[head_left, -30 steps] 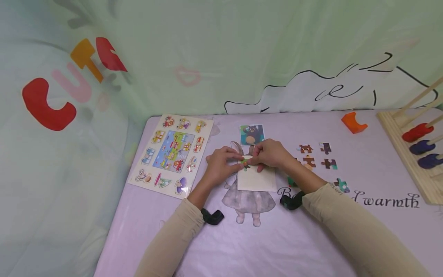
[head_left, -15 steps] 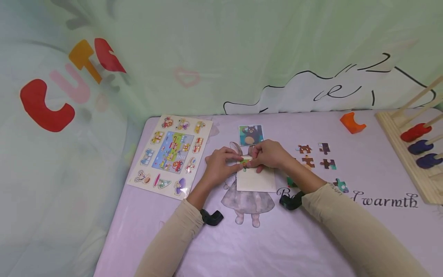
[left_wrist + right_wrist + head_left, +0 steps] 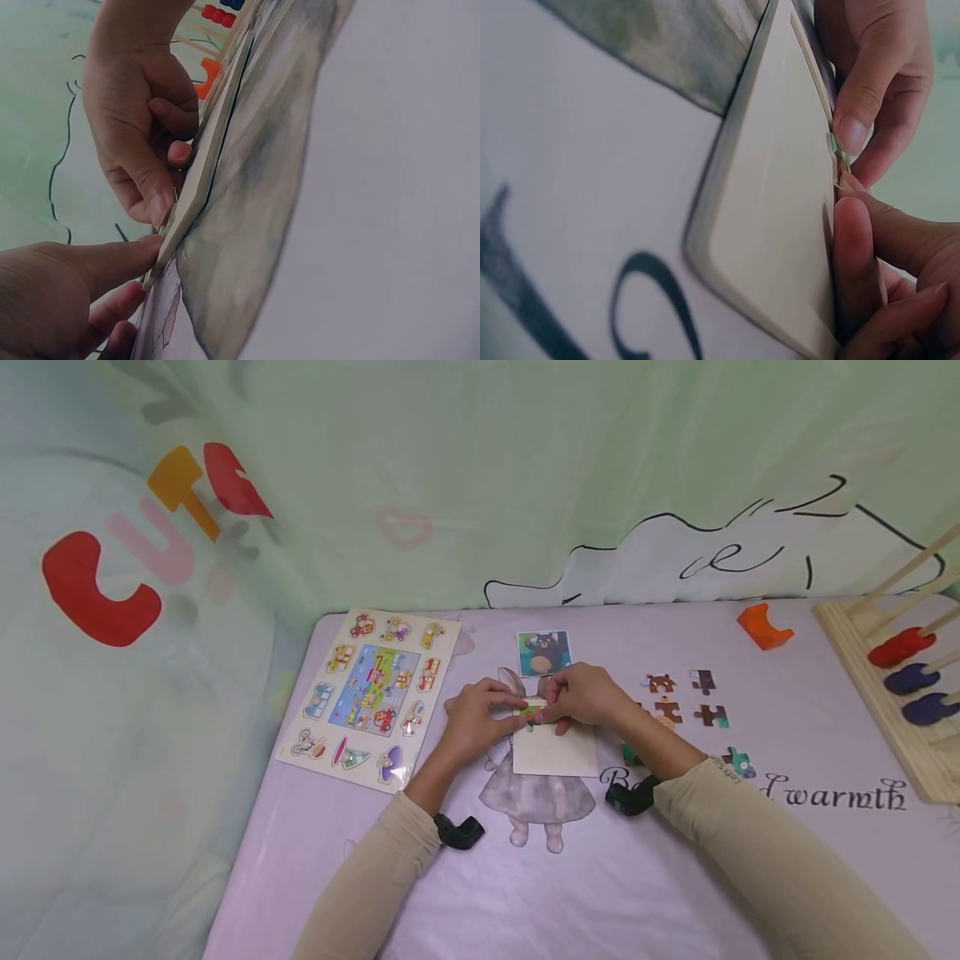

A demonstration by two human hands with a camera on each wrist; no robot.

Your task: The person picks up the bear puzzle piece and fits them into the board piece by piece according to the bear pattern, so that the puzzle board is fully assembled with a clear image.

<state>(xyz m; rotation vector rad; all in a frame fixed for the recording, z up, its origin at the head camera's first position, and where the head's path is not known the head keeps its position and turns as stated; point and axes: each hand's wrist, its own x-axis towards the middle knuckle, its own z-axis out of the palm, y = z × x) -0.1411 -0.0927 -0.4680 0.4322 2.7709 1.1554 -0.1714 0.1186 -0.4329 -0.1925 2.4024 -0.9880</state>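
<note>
A pale wooden puzzle board (image 3: pixel 555 752) lies flat in the middle of the table, bare except near its top left corner. There, a small green and brown jigsaw piece (image 3: pixel 531 713) shows between the fingertips of both hands. My left hand (image 3: pixel 478 717) grips the board's top left corner, its thumb at the edge of the piece. From the right, my right hand (image 3: pixel 583 693) pinches the jigsaw piece between thumb and index finger, its other fingers curled over the board. The fingertips hide much of the piece in both wrist views.
A bear picture card (image 3: pixel 544 653) lies just beyond the board. Several loose jigsaw pieces (image 3: pixel 709 716) are spread to the right, partly behind the right forearm. A vehicle puzzle (image 3: pixel 375 693) lies left, an orange block (image 3: pixel 765 627) back right, and a wooden bead frame (image 3: pixel 877 702) far right.
The right fingertips have shifted slightly at the jigsaw piece since the first frame. Both hands otherwise stay at the board's top left corner, and the view has shifted a little.
</note>
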